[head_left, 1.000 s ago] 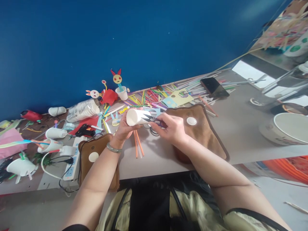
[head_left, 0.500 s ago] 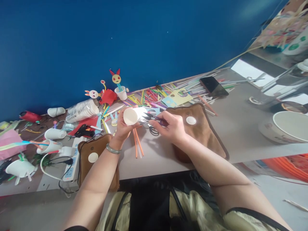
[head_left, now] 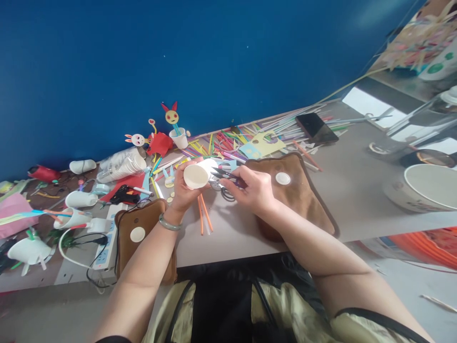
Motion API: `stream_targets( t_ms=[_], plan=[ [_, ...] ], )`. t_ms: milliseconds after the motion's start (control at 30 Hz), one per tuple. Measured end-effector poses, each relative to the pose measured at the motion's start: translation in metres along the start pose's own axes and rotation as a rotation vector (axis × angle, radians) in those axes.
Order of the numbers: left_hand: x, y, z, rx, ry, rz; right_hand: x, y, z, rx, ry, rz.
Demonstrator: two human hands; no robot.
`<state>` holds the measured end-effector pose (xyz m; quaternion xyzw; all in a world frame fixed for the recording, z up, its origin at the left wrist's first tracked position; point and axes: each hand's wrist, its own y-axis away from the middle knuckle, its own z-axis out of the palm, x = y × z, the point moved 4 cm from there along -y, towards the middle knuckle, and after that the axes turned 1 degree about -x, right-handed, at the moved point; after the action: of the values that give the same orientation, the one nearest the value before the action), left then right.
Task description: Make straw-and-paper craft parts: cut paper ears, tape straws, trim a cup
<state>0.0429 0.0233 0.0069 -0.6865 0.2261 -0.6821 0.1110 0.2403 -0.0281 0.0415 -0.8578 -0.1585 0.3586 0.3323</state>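
A white paper cup [head_left: 196, 176] lies tilted in my left hand [head_left: 184, 191], its open mouth turned toward me and my fingers closed round its side. My right hand [head_left: 253, 188] grips dark-handled scissors [head_left: 232, 178], whose parted blades point left at the far end of the cup. Whether the blades touch the cup I cannot tell. Below the cup, orange straws [head_left: 203, 213] rest on the table. A second pair of scissors [head_left: 227, 194] lies under my right hand, partly hidden.
Brown cushioned pads [head_left: 303, 200] lie on both sides. Behind are scattered coloured straws [head_left: 228, 141], cut card [head_left: 266, 144], a phone [head_left: 316, 127] and a cup figure [head_left: 179, 138]. Stacked cups [head_left: 124, 166] and a power strip [head_left: 107, 240] are left, a large paper bucket [head_left: 428, 190] right.
The cup has turned slightly in my left hand, so its mouth faces me more. My right hand and the scissors have barely moved.
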Motion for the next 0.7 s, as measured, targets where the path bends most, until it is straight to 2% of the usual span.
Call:
stream_targets(
  t_ms=[133,333,567,700],
  plan=[
    [-0.005,0.0,0.001,-0.005,-0.049,0.089,-0.003,0.002,-0.001,0.052,0.033,-0.072],
    [-0.014,-0.001,-0.001,0.001,-0.117,0.178,-0.004,0.003,-0.002,0.089,0.058,-0.092],
    [0.004,-0.002,0.001,0.058,-0.24,0.308,-0.004,0.001,-0.002,0.05,-0.032,-0.009],
    [0.007,-0.003,0.002,0.041,-0.244,0.351,-0.001,0.001,-0.001,0.016,-0.057,0.039]
  ],
)
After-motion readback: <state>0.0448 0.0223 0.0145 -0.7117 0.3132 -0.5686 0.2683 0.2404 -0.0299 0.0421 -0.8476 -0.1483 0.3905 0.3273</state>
